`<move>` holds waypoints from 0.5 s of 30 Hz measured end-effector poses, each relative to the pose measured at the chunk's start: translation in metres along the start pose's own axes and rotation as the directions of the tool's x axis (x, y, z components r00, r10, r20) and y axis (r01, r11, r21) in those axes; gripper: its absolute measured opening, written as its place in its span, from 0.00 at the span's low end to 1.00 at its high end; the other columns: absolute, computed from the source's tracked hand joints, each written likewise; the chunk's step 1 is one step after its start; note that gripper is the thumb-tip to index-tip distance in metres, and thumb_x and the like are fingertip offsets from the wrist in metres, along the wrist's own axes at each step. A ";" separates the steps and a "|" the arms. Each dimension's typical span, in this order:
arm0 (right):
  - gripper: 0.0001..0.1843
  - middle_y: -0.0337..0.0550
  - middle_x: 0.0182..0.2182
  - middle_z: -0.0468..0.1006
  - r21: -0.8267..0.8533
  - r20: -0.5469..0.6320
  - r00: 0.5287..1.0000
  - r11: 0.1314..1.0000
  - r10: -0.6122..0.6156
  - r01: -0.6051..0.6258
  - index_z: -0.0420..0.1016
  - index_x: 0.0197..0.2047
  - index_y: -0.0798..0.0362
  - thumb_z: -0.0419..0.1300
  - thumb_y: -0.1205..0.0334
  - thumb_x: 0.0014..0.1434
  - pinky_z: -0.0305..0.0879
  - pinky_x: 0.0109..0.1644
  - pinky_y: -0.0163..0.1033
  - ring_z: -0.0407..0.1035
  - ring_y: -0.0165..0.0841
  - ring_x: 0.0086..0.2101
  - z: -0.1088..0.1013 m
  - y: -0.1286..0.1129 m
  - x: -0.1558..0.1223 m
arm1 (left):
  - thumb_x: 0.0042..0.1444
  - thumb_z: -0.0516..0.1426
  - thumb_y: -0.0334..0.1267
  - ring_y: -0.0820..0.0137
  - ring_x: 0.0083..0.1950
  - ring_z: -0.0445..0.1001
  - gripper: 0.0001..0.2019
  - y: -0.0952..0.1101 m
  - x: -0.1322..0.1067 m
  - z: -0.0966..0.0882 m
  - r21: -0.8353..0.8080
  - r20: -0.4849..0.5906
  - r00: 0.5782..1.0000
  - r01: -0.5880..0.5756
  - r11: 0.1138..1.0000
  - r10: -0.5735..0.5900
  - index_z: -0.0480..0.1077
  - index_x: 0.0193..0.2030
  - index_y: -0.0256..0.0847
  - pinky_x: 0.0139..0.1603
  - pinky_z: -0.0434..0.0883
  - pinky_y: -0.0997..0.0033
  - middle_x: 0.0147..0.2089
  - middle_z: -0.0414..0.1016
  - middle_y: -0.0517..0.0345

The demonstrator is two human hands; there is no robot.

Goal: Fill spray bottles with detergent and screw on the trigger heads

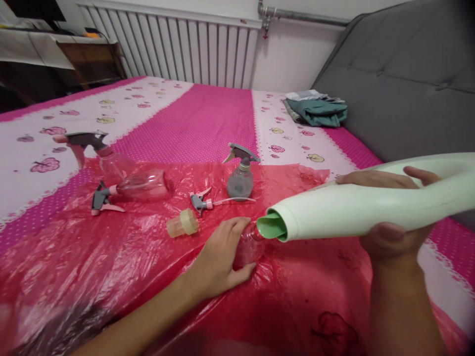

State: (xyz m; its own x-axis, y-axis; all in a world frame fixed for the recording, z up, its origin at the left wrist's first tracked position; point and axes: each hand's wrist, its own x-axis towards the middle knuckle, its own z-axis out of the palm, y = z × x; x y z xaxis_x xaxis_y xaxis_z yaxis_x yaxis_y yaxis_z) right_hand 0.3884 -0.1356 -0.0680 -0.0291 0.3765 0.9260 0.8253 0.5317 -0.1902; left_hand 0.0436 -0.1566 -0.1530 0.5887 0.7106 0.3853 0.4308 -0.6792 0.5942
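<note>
My left hand [226, 257] is wrapped round a small clear pink spray bottle [250, 249], which stands without its top on a red plastic sheet [148, 277]. From the right, my right hand [389, 235] holds a large pale green jug [334, 210], tilted nearly level. Its green spout [272, 225] is at the bottle's mouth; whether liquid flows I cannot tell. Behind my left hand lie a loose grey and pink spray head [202, 201] with its tube and a yellowish translucent cap [183, 223].
A clear spray bottle [240, 180] stands farther back. To the left, one pink spray bottle [144, 185] lies on its side before another pink bottle [111, 163]. Folded clothes [315, 109] rest on the bed near the grey headboard [401, 74]; a radiator [178, 44] stands behind.
</note>
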 end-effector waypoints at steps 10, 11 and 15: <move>0.42 0.38 0.33 0.89 0.029 0.006 0.999 0.999 -0.046 0.046 0.88 0.43 0.44 0.48 0.19 0.68 0.60 0.73 0.66 0.85 0.48 0.38 -0.001 -0.002 0.001 | 0.66 0.68 0.40 0.43 0.73 0.77 0.44 0.000 0.001 -0.001 -0.011 0.002 1.000 0.001 1.000 -0.001 0.49 0.82 0.53 0.73 0.80 0.34 0.75 0.71 0.40; 0.41 0.38 0.33 0.89 0.034 0.001 0.999 0.998 -0.045 0.045 0.87 0.43 0.44 0.49 0.19 0.68 0.60 0.73 0.65 0.85 0.48 0.38 -0.001 -0.002 0.001 | 0.66 0.68 0.40 0.43 0.73 0.77 0.44 0.000 0.001 -0.001 -0.010 0.001 1.000 0.001 1.000 -0.001 0.49 0.82 0.53 0.73 0.80 0.34 0.75 0.71 0.40; 0.42 0.38 0.33 0.89 0.029 0.008 0.999 0.998 -0.047 0.047 0.87 0.43 0.44 0.48 0.17 0.68 0.60 0.73 0.64 0.85 0.48 0.38 -0.001 -0.001 0.002 | 0.66 0.68 0.41 0.44 0.73 0.77 0.44 0.000 0.000 0.000 -0.007 -0.001 1.000 0.001 1.000 -0.001 0.49 0.82 0.52 0.73 0.80 0.35 0.74 0.72 0.40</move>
State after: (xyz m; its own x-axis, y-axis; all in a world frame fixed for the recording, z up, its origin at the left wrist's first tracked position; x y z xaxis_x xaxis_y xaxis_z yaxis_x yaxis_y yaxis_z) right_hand 0.3876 -0.1364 -0.0660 -0.0728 0.3570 0.9313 0.8061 0.5710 -0.1558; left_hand 0.0438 -0.1563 -0.1529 0.5878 0.7116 0.3849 0.4271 -0.6770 0.5993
